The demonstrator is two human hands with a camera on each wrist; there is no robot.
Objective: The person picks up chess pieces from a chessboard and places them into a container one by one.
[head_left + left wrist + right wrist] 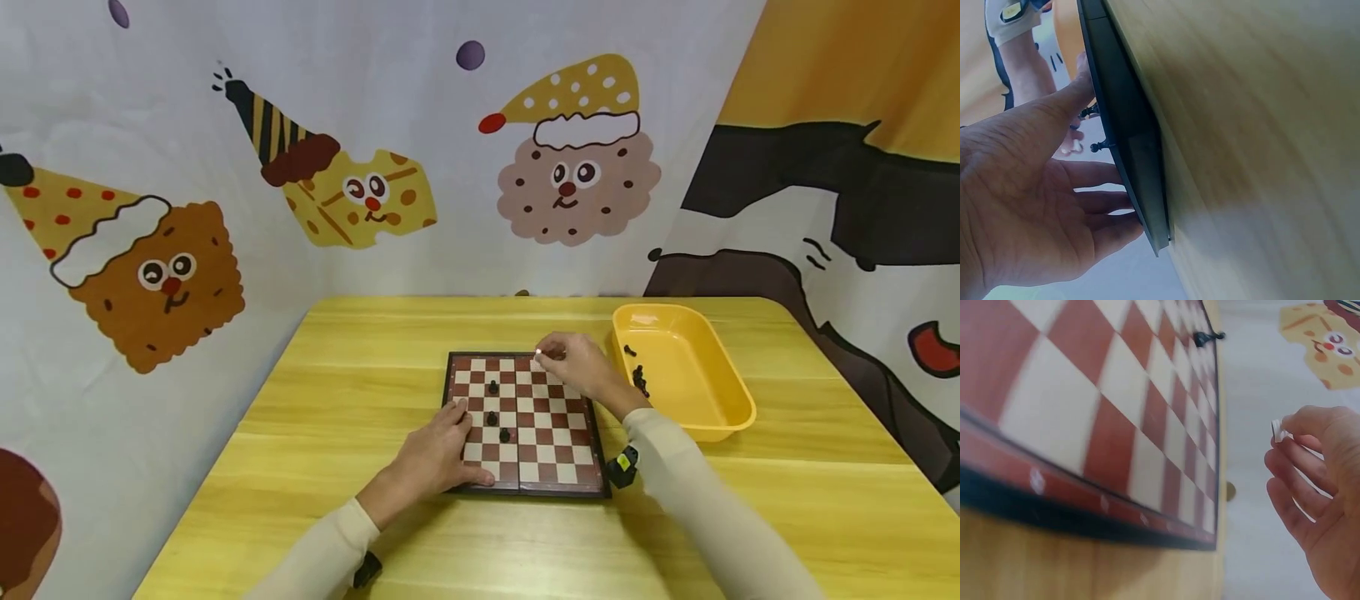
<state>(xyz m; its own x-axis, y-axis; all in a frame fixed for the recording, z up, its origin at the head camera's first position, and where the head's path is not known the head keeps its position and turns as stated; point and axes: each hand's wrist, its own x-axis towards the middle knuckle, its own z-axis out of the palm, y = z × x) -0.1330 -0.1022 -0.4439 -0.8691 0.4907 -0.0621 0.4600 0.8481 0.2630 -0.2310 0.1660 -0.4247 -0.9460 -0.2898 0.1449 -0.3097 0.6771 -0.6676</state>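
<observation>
White chess piece (1277, 431), small and glossy: one visible, pinched between thumb and forefinger of the right hand (581, 367), other fingers loosely bent and spread apart. It's up at the far edge of the square red-brown and cream checkered board with a black frame (555, 433); right wrist view has it clear of the squares.

Left hand (435, 454): spread, thumb well away from the fingers. Fingertips rest on the board's left side, thumb along the near edge. Fingers look relaxed, barely bent, no piece in them.

Counts: one board, lying flat, two halves with a seam down the middle. Three small black chess pieces (492, 418) standing on it, all on the left half, two closer to each other, one farther back. One yellow rectangular tray with rounded corners (690, 367), just right of the board. Inside, along its left side: one black piece (629, 350) on its own, plus a dark clump of pieces (640, 381); too bunched up for me to count.

Everything's on one yellow wood-grain table (337, 400). Two cream sleeves (712, 492), each with a black wrist device (622, 467). Behind: white cloth backdrop (450, 267), three hatted cartoon snacks.
</observation>
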